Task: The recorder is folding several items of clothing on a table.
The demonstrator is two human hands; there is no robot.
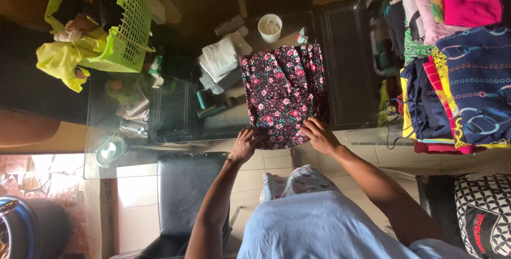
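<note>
Glass-topped surface seen from above, crowded with small items: a white cup, folded white cloths, dark bottles and a lime-green basket of laundry at the far left, with a stack of folded colourful garments at the right. A dark floral garment lies spread at the near edge of the surface, its hem overhanging slightly. The left hand pinches the near-left corner of the fabric, fingers closed on it; the right hand presses flat, fingers closed over the near-right edge. Likely hazards: the slick glass may let the fabric slide toward the person, spoiling the alignment; a wide sweep of cloth could catch the bottles or cup just beside it and topple them.
</note>
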